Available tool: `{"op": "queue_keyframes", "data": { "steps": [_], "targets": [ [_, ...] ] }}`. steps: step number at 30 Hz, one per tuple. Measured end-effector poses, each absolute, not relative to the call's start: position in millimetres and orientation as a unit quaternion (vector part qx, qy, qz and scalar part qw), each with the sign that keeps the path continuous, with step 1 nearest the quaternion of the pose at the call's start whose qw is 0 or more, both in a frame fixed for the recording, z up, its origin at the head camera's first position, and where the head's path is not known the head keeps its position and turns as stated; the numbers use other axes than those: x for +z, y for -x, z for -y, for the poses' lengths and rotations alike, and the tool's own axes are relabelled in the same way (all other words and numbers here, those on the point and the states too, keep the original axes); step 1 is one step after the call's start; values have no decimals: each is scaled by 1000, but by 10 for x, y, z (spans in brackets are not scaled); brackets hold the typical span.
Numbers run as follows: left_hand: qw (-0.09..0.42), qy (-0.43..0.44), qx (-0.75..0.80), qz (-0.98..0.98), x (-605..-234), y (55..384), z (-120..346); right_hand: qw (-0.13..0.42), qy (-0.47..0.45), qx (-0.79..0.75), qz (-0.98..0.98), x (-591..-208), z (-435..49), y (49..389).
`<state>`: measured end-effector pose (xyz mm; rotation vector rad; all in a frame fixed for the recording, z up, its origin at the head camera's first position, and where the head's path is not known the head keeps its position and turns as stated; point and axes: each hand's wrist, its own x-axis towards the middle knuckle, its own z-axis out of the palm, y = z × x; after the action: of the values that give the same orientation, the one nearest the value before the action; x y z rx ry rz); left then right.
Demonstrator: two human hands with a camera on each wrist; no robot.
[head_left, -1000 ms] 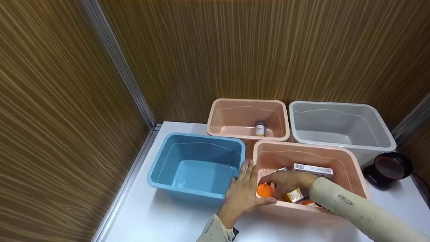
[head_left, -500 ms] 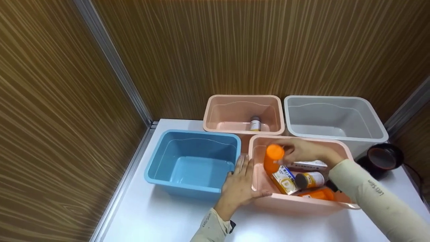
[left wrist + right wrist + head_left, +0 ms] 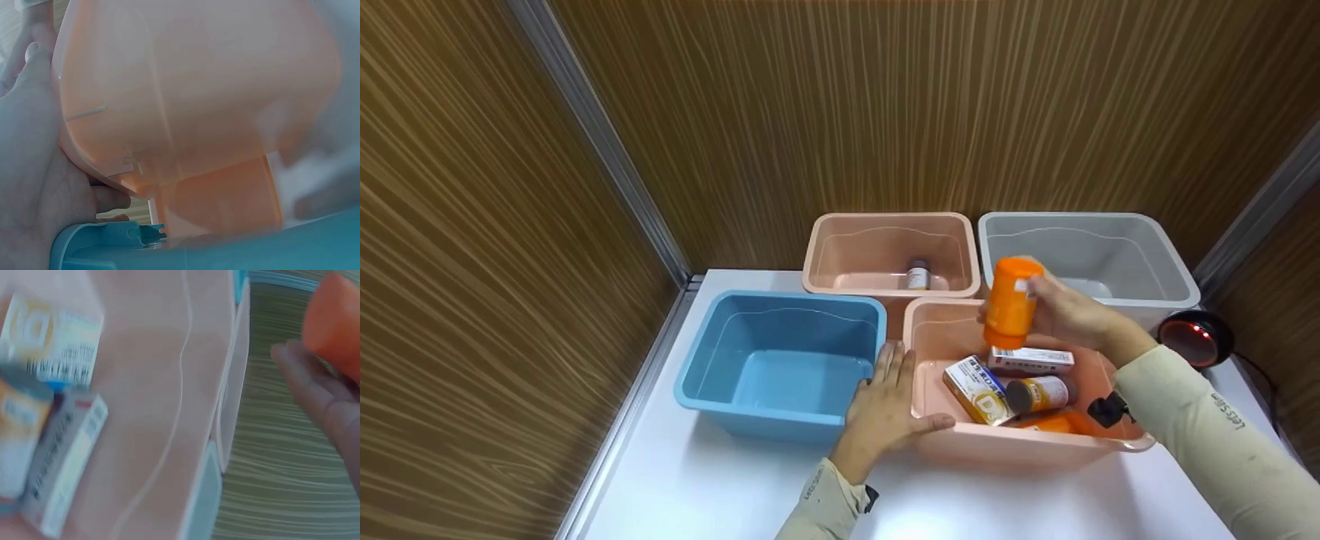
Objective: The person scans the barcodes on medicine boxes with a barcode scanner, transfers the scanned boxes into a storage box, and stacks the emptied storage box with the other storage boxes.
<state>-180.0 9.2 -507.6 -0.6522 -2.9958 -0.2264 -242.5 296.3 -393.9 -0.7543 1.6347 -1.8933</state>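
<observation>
My right hand grips an orange bottle with an orange cap and holds it upright above the back rim of the front pink bin. In the right wrist view, fingers lie beside the blurred orange bottle. My left hand rests on that bin's left front corner, fingers straight, thumb along the front rim. Inside the bin lie a yellow-and-white box, a slim white box, a dark-capped bottle and another orange container, partly hidden by the front wall.
A blue bin stands left of the front pink bin. Behind are a smaller-looking pink bin with a white-labelled bottle, and a grey bin. A black corded device glows red at the right.
My right hand has lifted the orange bottle out of the front pink bin, up and to the right. The black device's face now glows red. My left hand stays on the corner.
</observation>
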Motion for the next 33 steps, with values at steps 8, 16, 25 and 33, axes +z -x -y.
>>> {"op": "queue_keyframes", "data": {
  "steps": [8, 16, 25, 33],
  "targets": [
    [37, 215, -79, 973, -5075, 1801, -86, 205, 164, -766, -587, -3917, -2928, 2382],
    [36, 218, -90, 971, -5056, 1792, -97, 90, 150, -469, -866, -3824, -3009, 2322],
    [39, 218, -89, 971, -5051, 1806, -97, -19, 123, -352, -928, -3721, -3237, 2296],
    [33, 215, -101, 971, -5071, 1795, -91, -75, 102, -412, -902, -3702, -3448, 2238]
  ]
}}
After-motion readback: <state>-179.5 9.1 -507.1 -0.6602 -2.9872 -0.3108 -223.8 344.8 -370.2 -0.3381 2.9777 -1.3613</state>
